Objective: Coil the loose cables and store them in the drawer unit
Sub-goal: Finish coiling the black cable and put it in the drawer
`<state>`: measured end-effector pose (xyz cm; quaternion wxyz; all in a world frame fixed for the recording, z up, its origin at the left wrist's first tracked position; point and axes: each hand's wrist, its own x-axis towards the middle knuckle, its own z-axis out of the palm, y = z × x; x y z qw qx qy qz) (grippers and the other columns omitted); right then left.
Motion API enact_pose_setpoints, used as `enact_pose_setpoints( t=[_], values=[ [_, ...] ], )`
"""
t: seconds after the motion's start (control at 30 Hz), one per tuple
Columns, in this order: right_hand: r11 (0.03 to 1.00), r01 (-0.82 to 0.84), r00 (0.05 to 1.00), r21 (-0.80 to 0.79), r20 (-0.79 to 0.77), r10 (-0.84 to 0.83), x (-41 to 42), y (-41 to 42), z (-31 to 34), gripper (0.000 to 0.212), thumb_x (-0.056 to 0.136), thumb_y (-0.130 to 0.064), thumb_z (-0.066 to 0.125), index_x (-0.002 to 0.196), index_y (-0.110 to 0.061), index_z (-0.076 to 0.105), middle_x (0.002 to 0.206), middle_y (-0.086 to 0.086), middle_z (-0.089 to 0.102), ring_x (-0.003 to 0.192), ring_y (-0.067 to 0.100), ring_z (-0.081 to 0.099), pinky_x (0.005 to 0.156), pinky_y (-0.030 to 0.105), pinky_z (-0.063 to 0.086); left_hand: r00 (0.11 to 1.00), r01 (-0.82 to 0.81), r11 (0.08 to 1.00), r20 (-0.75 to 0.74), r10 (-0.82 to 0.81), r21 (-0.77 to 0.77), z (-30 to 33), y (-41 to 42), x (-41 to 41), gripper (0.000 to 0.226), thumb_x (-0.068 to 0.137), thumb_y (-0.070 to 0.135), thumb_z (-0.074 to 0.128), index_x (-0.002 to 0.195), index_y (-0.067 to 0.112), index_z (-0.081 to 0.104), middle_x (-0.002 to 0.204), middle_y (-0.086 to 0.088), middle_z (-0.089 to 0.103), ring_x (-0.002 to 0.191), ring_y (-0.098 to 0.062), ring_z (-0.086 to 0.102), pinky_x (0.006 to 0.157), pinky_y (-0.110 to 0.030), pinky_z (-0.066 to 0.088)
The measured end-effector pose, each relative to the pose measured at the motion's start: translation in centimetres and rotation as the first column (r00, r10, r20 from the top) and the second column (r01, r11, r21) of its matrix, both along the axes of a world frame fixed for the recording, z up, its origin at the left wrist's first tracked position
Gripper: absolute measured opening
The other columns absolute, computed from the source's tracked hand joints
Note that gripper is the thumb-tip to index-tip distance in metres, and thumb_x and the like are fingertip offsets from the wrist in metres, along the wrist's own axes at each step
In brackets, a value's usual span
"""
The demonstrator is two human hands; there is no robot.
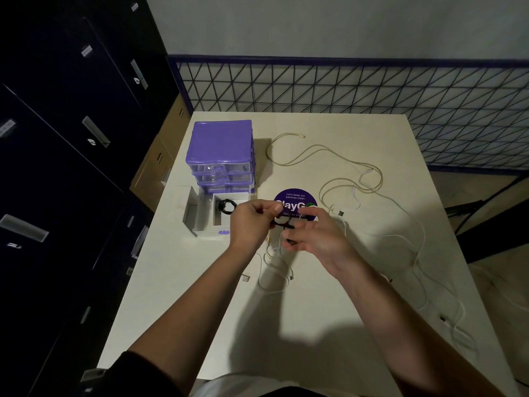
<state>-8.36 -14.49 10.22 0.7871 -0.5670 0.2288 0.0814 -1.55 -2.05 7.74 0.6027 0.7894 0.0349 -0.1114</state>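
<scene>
Both hands, left hand [252, 224] and right hand [312, 239], pinching black cable [282, 224]; light, limp, springy. Best gripped across gathered loops, drawer [206, 222] at 9 o'clock.

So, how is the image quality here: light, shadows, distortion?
Head view: dim overall, the dark cabinets at left nearly black; the arms throw a wide soft shadow on the white table; wide-angle bending curves the wire fence; the black cable between both hands is slightly blurred.

A purple plastic drawer unit [220, 156] with clear drawers stands on the cream worktop [329, 310]. Beyond the hands lie a purple round sticker [294, 197] and pale beige cables [326, 156]. Dark wire grid fence [343, 90] shows a triangle pattern.
</scene>
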Motion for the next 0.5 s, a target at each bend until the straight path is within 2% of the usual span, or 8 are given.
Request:
enact_pose_setpoints(
  t=[0.1, 0.27, 0.33, 0.43, 0.5],
  values=[
    [0.994, -0.038, 0.999, -0.107, -0.042, 0.034, -0.2, -0.4, -0.3, 0.038, 0.080, 0.017, 0.063, 0.109, -0.002, 0.049, 0.088, 0.012, 0.048, 0.048, 0.020, 0.061, 0.054, 0.030, 0.056, 0.999, -0.037, 0.999, 0.000, 0.037, -0.027, 0.1, 0.2, 0.5, 0.006, 0.088, 0.012, 0.069, 0.089, 0.012, 0.075, 0.067, 0.008, 0.067, 0.051, 0.001, 0.057, 0.064, -0.025, 0.055],
    [0.976, -0.140, 0.988, -0.164, -0.082, 0.128, 0.0, -1.1, -0.7, 0.014, 0.084, 0.011, 0.061, 0.097, 0.005, 0.063, 0.083, 0.016, 0.062, 0.062, 0.023, 0.062, 0.059, 0.026, 0.057, 0.993, -0.032, 0.988, -0.115, 0.015, -0.149, 0.2, 0.0, -0.1, 0.014, 0.092, 0.009, 0.063, 0.101, 0.002, 0.070, 0.070, 0.002, 0.064, 0.056, -0.003, 0.061, 0.063, -0.020, 0.056],
    [0.976, -0.142, 0.989, -0.166, -0.068, 0.132, 0.0, -1.1, -1.1, 0.017, 0.086, 0.009, 0.059, 0.102, 0.014, 0.064, 0.084, 0.014, 0.066, 0.065, 0.018, 0.063, 0.062, 0.023, 0.056, 0.980, -0.027, 0.966, -0.198, -0.026, -0.259, 0.5, 0.0, -0.5, 0.013, 0.094, 0.005, 0.058, 0.103, 0.000, 0.066, 0.073, -0.001, 0.063, 0.059, -0.008, 0.063, 0.063, -0.021, 0.058],
    [0.969, -0.085, 0.996, -0.233, -0.035, 0.079, -0.1, -1.1, -1.6, 0.021, 0.086, 0.007, 0.061, 0.107, 0.010, 0.066, 0.077, 0.001, 0.064, 0.053, -0.007, 0.057, 0.054, 0.007, 0.045, 0.950, 0.016, 0.950, -0.292, -0.112, -0.313, 0.8, 0.6, -0.9, 0.018, 0.096, 0.000, 0.052, 0.110, 0.006, 0.062, 0.078, -0.001, 0.063, 0.065, -0.016, 0.064, 0.069, -0.025, 0.059],
    [0.966, -0.043, 0.999, -0.254, -0.019, 0.039, -0.1, -1.0, -1.9, 0.022, 0.086, 0.004, 0.062, 0.107, -0.002, 0.069, 0.070, -0.004, 0.063, 0.048, -0.007, 0.051, 0.050, 0.006, 0.039, 0.922, 0.081, 0.952, -0.339, -0.184, -0.295, 1.0, 0.8, -1.0, 0.025, 0.095, -0.001, 0.051, 0.115, 0.009, 0.063, 0.080, 0.000, 0.064, 0.070, -0.018, 0.064, 0.068, -0.025, 0.059]
  ],
)
